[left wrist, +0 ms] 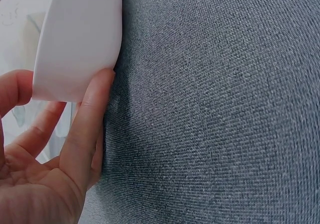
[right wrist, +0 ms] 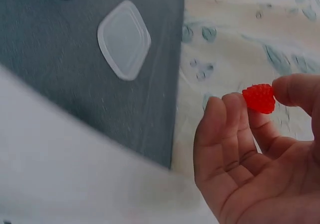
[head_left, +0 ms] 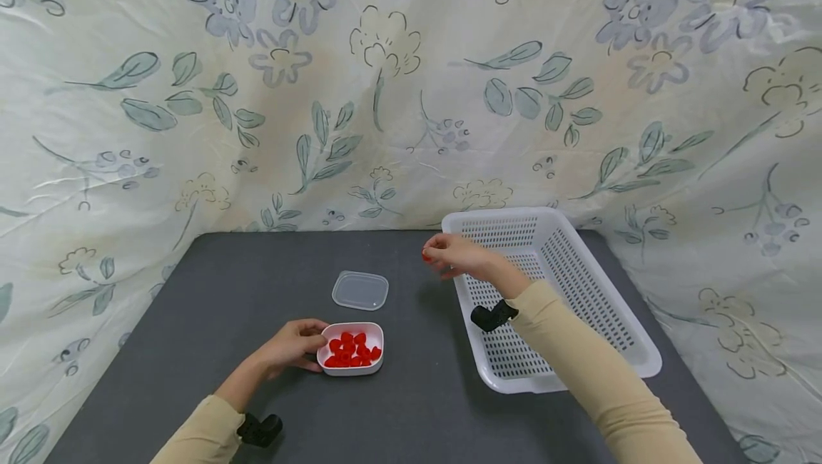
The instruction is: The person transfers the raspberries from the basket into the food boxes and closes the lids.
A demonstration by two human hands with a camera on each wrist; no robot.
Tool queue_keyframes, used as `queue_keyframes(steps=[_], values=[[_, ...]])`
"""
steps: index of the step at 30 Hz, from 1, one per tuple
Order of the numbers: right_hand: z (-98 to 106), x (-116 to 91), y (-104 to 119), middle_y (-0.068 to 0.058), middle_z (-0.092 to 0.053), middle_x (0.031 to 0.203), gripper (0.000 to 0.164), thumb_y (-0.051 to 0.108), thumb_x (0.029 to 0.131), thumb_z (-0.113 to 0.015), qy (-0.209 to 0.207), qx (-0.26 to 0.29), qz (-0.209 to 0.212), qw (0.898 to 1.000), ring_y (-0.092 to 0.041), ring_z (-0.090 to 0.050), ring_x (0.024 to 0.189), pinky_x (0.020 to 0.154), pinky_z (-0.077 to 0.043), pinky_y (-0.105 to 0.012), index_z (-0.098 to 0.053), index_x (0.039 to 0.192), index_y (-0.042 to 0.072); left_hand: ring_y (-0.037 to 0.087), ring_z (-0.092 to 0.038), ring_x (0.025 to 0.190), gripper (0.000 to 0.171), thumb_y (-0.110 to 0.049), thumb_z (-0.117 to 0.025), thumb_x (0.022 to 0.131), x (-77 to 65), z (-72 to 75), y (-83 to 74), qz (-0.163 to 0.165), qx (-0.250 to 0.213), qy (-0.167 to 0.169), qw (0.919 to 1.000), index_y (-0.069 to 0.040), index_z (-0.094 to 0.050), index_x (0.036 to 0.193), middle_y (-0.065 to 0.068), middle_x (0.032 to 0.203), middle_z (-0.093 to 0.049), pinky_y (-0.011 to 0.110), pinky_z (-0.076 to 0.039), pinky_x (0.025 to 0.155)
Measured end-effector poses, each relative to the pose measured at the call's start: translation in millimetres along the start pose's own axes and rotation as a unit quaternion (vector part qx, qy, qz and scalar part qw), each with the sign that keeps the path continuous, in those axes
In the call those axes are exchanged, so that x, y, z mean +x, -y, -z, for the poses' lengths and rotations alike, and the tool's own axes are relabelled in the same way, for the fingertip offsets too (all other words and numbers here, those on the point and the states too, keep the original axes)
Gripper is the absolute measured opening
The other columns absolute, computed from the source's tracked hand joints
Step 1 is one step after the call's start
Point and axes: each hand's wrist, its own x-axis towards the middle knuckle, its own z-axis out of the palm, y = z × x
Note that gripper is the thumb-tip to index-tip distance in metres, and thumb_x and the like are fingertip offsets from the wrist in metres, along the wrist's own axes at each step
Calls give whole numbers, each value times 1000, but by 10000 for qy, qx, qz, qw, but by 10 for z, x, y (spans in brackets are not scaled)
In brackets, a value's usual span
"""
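Observation:
My left hand [head_left: 292,345] holds the left end of a small white box [head_left: 352,371] on the dark table. In the left wrist view, the thumb and fingers grip one end of the box's plain wall [left wrist: 80,39]. Several red toy raspberries [head_left: 347,351] lie inside it. Up near the basket's left rim, my right hand [head_left: 464,255] is raised and pinches a single raspberry [right wrist: 259,98] between thumb and fingertips. A translucent lid [head_left: 361,290] lies flat on the table behind the box.
A large white perforated basket [head_left: 587,293] stands on the right of the grey table [head_left: 257,271], under my right forearm. A floral cloth [head_left: 385,93] hangs behind the table and along its sides.

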Motion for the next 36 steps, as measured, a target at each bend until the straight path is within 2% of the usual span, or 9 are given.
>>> queue_keyframes(steps=[7,13,17,21,24,31,36], values=[[-286,31,71,-15,-55,115,26,24,95,-50,172,-118,71,9998,-23,-57,96,86,-51,-44,-52,113,5,21,-59,87,45,-14,-56,89,-5,-5,8,9,16,-50,10000,8,-44,126,17,111,-57,40,-56,70],[-537,83,105,-16,-57,109,23,22,94,-50,490,-345,243,9979,-28,-55,94,76,-55,-36,-53,110,6,21,-59,86,45,-14,-56,89,7,3,10,26,22,-61,10000,8,-44,126,17,111,-58,40,-57,69],[-698,114,142,-13,-57,102,22,20,94,-51,729,-408,360,9959,-30,-54,90,74,-55,-36,-53,109,4,21,-59,86,45,-14,-56,89,17,15,5,31,2,-40,10000,8,-44,126,17,111,-58,40,-57,69],[-869,142,180,-9,-58,96,21,19,93,-52,879,-498,343,9943,-31,-56,88,72,-56,-36,-53,107,4,21,-60,86,44,-14,-56,89,24,25,-2,38,-17,-20,10000,8,-44,126,17,110,-59,40,-57,69],[-991,162,194,-13,-59,98,20,19,92,-54,935,-615,252,9934,-31,-58,87,67,-56,-32,-54,106,5,21,-60,86,44,-13,-55,89,26,31,0,55,-14,-22,10000,8,-44,126,16,109,-59,40,-57,69],[-1189,198,145,-8,-59,92,17,19,89,-57,1131,-761,271,9903,-16,-54,72,61,-55,-29,-55,101,7,21,-60,86,43,-13,-55,89,19,40,-15,71,-25,30,10000,8,-44,125,16,107,-60,40,-56,69],[-1286,213,88,-11,-59,89,11,17,89,-57,1227,-804,219,9889,-17,-52,69,62,-55,-32,-56,98,10,21,-61,85,43,-13,-55,89,12,31,-31,81,-5,3,10000,8,-45,125,16,107,-60,40,-57,69]])
